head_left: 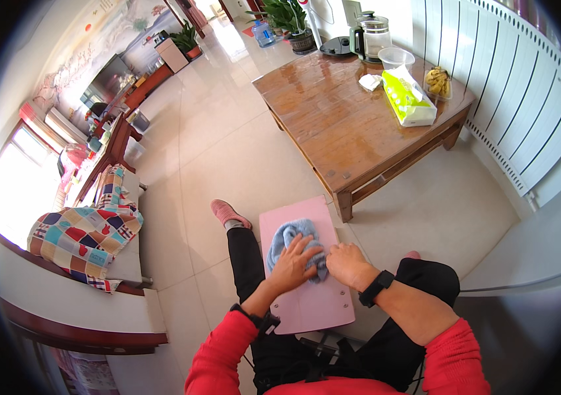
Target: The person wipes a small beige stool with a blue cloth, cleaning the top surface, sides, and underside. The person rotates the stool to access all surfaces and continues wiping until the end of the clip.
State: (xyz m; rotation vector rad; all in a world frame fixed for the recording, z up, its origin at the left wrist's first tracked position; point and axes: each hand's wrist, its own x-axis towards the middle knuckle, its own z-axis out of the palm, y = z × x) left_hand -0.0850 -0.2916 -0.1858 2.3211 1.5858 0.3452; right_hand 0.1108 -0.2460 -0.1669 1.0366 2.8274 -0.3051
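A pink board (pixel 307 306) with small metal fittings near its near end lies between my legs. On its middle sits a crumpled light-blue cloth (pixel 293 232). My left hand (pixel 291 266) rests on the cloth from above with its fingers spread. To the right, my right hand (pixel 349 265) is closed at the board's right edge, close beside the cloth. Its fingertips are turned away, so what they grip, if anything, is hidden. Both wrists wear black bands.
Ahead on the right stands a low wooden table (pixel 320 112) carrying a tissue pack (pixel 409 99), a glass kettle (pixel 374 39), a plastic tub (pixel 397 58) and bananas (pixel 438 80). A white radiator (pixel 498 79) lines the right wall. A patchwork cover (pixel 89 234) lies at left.
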